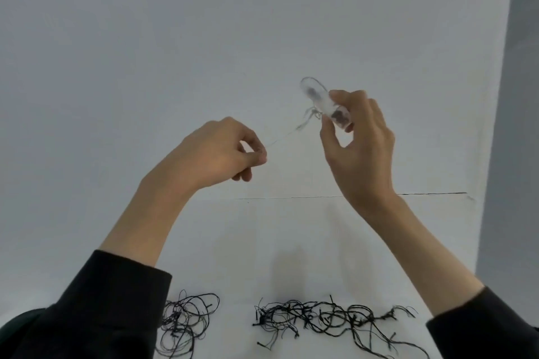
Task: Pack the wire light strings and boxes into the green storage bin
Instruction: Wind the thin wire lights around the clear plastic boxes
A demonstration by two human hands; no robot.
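Left hand: the left hand is raised over the table, thumb and forefinger pinching a thin wire, the other fingers curled.
Right hand: the right hand grips a small clear box between thumb and fingertips, tilted up to the left.
Thin wire: runs from the pinch up to the box.
Wire strings: two dark tangles lie on the table's near edge, the small tangle beside the left sleeve, the long tangle toward the right.
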